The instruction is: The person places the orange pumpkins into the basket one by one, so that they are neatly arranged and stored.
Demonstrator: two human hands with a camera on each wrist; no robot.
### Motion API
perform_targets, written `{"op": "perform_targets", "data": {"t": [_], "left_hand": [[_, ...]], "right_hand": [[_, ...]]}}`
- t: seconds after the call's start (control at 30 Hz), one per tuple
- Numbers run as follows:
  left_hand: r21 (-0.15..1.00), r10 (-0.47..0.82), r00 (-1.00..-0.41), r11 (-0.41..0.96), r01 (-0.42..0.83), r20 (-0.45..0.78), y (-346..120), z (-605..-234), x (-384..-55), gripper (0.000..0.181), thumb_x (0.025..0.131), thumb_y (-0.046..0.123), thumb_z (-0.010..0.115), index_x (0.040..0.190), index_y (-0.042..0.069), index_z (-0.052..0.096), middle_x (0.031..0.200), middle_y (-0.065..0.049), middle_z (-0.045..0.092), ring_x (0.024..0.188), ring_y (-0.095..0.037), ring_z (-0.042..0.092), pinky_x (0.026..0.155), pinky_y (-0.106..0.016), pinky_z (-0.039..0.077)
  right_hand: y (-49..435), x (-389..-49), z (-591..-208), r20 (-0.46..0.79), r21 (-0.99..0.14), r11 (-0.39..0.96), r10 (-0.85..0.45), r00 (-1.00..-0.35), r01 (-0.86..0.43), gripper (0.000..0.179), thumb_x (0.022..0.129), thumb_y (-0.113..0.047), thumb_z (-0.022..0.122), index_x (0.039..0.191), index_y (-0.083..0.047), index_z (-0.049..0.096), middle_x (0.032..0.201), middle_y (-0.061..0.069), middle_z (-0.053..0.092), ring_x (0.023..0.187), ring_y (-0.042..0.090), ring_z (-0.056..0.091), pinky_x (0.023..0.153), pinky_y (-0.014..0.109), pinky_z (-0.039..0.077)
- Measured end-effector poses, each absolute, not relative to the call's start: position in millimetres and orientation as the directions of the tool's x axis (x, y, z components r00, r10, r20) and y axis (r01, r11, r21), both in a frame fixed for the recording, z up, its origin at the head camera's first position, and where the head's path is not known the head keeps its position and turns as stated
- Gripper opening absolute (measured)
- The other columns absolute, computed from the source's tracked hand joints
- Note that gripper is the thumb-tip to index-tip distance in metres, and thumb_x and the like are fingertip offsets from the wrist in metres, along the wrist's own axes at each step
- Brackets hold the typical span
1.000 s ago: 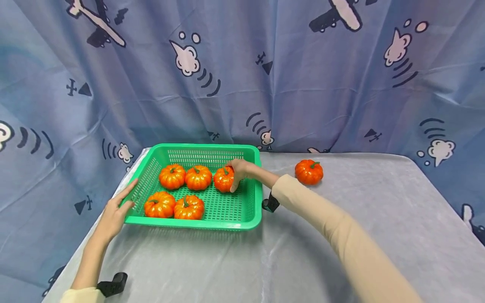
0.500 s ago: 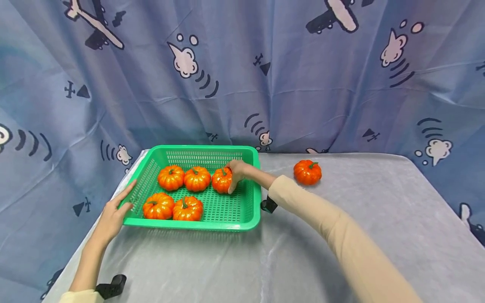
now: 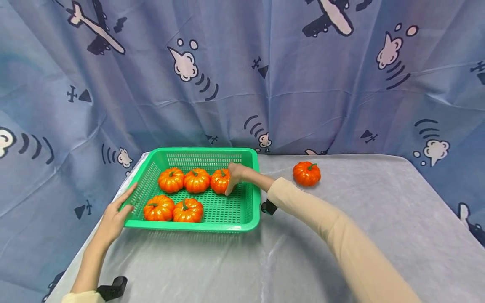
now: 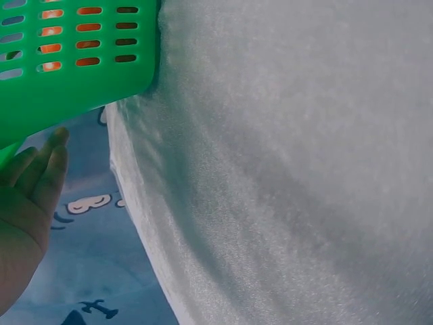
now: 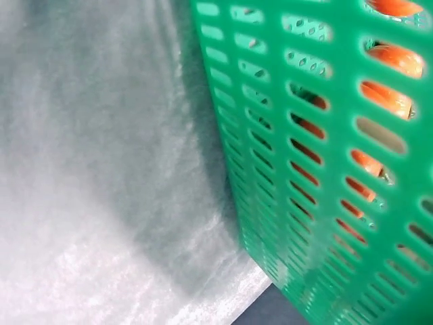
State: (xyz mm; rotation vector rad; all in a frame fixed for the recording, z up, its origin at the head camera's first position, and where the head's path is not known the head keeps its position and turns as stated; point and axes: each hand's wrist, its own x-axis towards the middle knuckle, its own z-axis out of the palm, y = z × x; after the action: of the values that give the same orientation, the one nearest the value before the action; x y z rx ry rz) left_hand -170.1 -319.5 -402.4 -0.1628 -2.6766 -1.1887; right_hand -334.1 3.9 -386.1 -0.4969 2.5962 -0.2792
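Note:
Inside the green plastic basket [image 3: 191, 226], a small orange pumpkin [image 3: 219, 182] with a green stem is held by my right hand [image 3: 236, 176]. The thumb lies along its near right side, while the other fingers are mostly hidden behind it. Left of it in the back row sit two more pumpkins, one in the middle [image 3: 197, 181] and one at the left [image 3: 171, 180]. The front row has two pumpkins, left [image 3: 158, 208] and right [image 3: 188, 210]. My left hand [image 3: 113, 216] is at the basket's left rim, fingers extended along its outside; the left wrist view shows them straight.
Another orange-red pumpkin [image 3: 307, 174] lies on the grey-covered table [image 3: 363, 202], right of the basket. Behind the table hangs a blue patterned curtain [image 3: 227, 105]. The basket's left side is close to the table's left edge.
The pumpkin in my right hand has shifted slightly left, closing the small gap to its neighbour. My left hand stays at the rim, and the view has drifted a little.

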Motion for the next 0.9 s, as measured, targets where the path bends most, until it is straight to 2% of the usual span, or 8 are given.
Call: {"op": "perform_targets", "data": {"t": [0.2, 0.3, 0.4, 0.5, 0.57, 0.7, 0.83, 0.9], "left_hand": [[0.72, 0.015, -0.972, 0.669, 0.184, 0.234, -317.0, -403.9, -170.8, 0.057, 0.091, 0.005, 0.043, 0.148, 0.008, 0.036, 0.145, -0.026, 0.038, 0.129, -0.053, 0.033, 0.1, -0.068, 0.029], [0.724, 0.017, -0.973, 0.664, 0.184, 0.231, -316.4, -404.0, -171.2, 0.057, 0.092, 0.005, 0.043, 0.148, 0.008, 0.035, 0.145, -0.026, 0.038, 0.129, -0.053, 0.033, 0.1, -0.068, 0.029], [0.727, 0.019, -0.974, 0.662, 0.182, 0.227, -315.8, -403.5, -171.7, 0.057, 0.092, 0.005, 0.042, 0.149, 0.008, 0.035, 0.145, -0.027, 0.037, 0.129, -0.054, 0.033, 0.1, -0.069, 0.028], [0.726, 0.019, -0.974, 0.663, 0.18, 0.225, -315.8, -402.8, -171.8, 0.057, 0.092, 0.006, 0.043, 0.149, 0.009, 0.035, 0.145, -0.027, 0.037, 0.129, -0.054, 0.032, 0.1, -0.069, 0.028], [0.724, 0.018, -0.974, 0.665, 0.182, 0.227, -316.2, -402.3, -171.6, 0.057, 0.092, 0.006, 0.043, 0.149, 0.009, 0.035, 0.145, -0.027, 0.037, 0.129, -0.054, 0.032, 0.1, -0.069, 0.028], [0.721, 0.016, -0.972, 0.668, 0.185, 0.235, -317.7, -401.4, -171.1, 0.057, 0.092, 0.006, 0.044, 0.149, 0.009, 0.035, 0.146, -0.026, 0.036, 0.13, -0.054, 0.032, 0.1, -0.069, 0.027], [0.722, 0.021, -0.972, 0.666, 0.188, 0.234, -319.2, -400.9, -170.7, 0.057, 0.093, 0.006, 0.044, 0.149, 0.009, 0.035, 0.146, -0.026, 0.035, 0.13, -0.054, 0.031, 0.101, -0.069, 0.026], [0.721, 0.02, -0.972, 0.667, 0.187, 0.234, -320.5, -401.0, -170.3, 0.057, 0.093, 0.006, 0.044, 0.149, 0.01, 0.034, 0.146, -0.026, 0.036, 0.13, -0.054, 0.031, 0.101, -0.069, 0.026]], "right_hand": [[5.8, -331.2, -383.3, -0.44, -0.203, 0.926, -0.377, -0.815, -0.318, 0.103, 0.071, -0.045, 0.082, 0.146, 0.001, 0.028, 0.135, 0.017, 0.047, 0.112, 0.024, 0.052, 0.088, 0.031, 0.049], [8.4, -330.1, -378.7, -0.418, -0.182, 0.917, -0.398, -0.816, -0.354, 0.093, 0.073, -0.047, 0.08, 0.14, 0.002, 0.037, 0.129, 0.017, 0.051, 0.112, 0.025, 0.053, 0.089, 0.031, 0.049], [14.8, -327.2, -369.0, -0.352, -0.222, 0.897, -0.439, -0.827, -0.381, 0.082, 0.074, -0.042, 0.08, 0.134, 0.002, 0.047, 0.127, 0.015, 0.055, 0.114, 0.026, 0.053, 0.091, 0.031, 0.049], [26.1, -323.7, -357.0, -0.225, -0.336, 0.84, -0.511, -0.83, -0.426, 0.072, 0.076, -0.031, 0.081, 0.132, 0.004, 0.052, 0.129, 0.016, 0.057, 0.118, 0.029, 0.054, 0.094, 0.032, 0.049], [36.8, -321.9, -351.7, -0.106, -0.437, 0.755, -0.583, -0.806, -0.488, 0.061, 0.079, -0.022, 0.079, 0.128, 0.006, 0.056, 0.126, 0.019, 0.06, 0.115, 0.03, 0.058, 0.094, 0.034, 0.049], [66.9, -323.0, -352.5, 0.132, -0.683, 0.46, -0.686, -0.715, -0.567, 0.042, 0.083, -0.005, 0.072, 0.12, 0.01, 0.059, 0.12, 0.023, 0.062, 0.112, 0.034, 0.06, 0.095, 0.038, 0.05], [106.6, -321.6, -360.7, 0.245, -0.871, 0.152, -0.691, -0.68, -0.467, 0.036, 0.085, 0.003, 0.067, 0.12, 0.009, 0.059, 0.121, 0.027, 0.059, 0.117, 0.039, 0.055, 0.099, 0.038, 0.047], [128.0, -317.3, -363.6, 0.257, -0.907, 0.078, -0.675, -0.692, -0.413, 0.037, 0.085, 0.004, 0.067, 0.121, 0.01, 0.058, 0.123, 0.029, 0.057, 0.118, 0.04, 0.054, 0.099, 0.037, 0.047]]}}
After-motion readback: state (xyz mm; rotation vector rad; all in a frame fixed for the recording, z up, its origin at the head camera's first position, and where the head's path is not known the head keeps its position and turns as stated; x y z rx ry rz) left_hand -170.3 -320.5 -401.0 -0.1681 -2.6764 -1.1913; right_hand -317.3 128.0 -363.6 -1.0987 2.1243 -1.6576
